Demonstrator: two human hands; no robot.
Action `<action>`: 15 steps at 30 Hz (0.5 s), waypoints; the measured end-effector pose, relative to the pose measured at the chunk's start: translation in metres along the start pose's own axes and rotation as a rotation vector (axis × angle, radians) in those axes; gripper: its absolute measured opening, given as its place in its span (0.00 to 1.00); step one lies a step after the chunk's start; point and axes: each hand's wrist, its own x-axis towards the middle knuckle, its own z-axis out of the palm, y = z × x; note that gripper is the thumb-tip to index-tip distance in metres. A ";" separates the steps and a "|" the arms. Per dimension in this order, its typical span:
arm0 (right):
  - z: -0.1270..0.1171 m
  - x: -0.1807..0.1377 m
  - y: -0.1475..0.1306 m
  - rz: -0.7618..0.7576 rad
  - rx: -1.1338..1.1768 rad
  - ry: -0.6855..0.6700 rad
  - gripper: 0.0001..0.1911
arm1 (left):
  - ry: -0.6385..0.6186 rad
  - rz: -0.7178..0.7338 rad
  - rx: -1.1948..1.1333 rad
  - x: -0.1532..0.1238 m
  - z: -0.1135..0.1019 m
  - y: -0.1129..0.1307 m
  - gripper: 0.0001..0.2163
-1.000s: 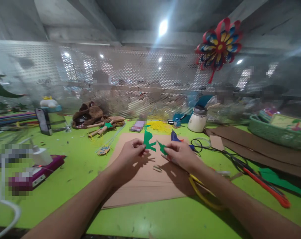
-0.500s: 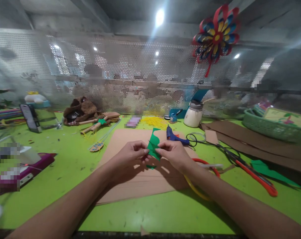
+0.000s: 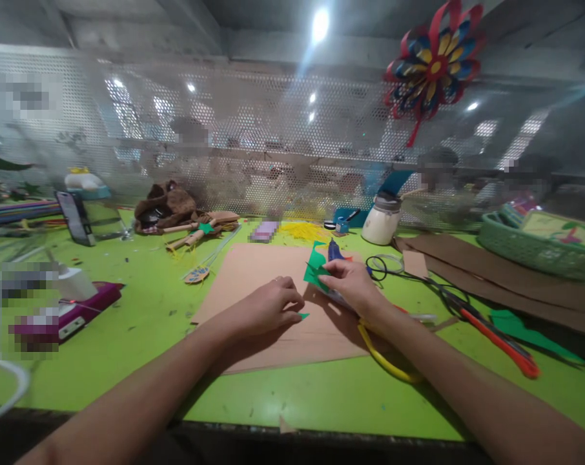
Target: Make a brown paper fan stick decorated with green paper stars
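Note:
In my right hand (image 3: pixel 353 281) is a cut green sheet (image 3: pixel 316 266), perhaps paper or felt, pinched between thumb and fingers. It has a curved, pointed upper end and stands up above brown cardboard sheets (image 3: pixel 254 265). My left hand (image 3: pixel 273 305) is lower and to the left, over the same cardboard, with its fingers curled together. A small green pointed piece (image 3: pixel 304 316) sticks out at its thumb tip. Behind the right hand is a blue glue gun (image 3: pixel 334 250), partly hidden by the fingers.
Red-handled scissors (image 3: pixel 500 342) and green scraps (image 3: pixel 529 332) lie at the right, near brown sheets (image 3: pixel 447 258). A yellow loop (image 3: pixel 387 358) curves under my right forearm. A purple power strip (image 3: pixel 96 307) is at the left; a white jar (image 3: pixel 380 225) and green basket (image 3: pixel 529 248) stand at the back.
My hands have come apart: the right has taken the green sheet to the right and slightly up, while the left has let go of it. The camera view has also shifted slightly.

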 end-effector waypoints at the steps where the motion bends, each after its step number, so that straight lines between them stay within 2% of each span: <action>1: 0.001 -0.001 0.000 0.001 -0.004 0.001 0.10 | -0.004 0.013 0.015 0.000 0.001 -0.001 0.10; 9: 0.002 -0.002 0.005 0.003 0.010 0.003 0.11 | 0.040 0.096 0.048 0.007 0.014 -0.009 0.09; 15: 0.000 0.003 0.015 -0.001 0.008 -0.010 0.11 | 0.114 0.034 0.013 0.004 0.013 -0.007 0.10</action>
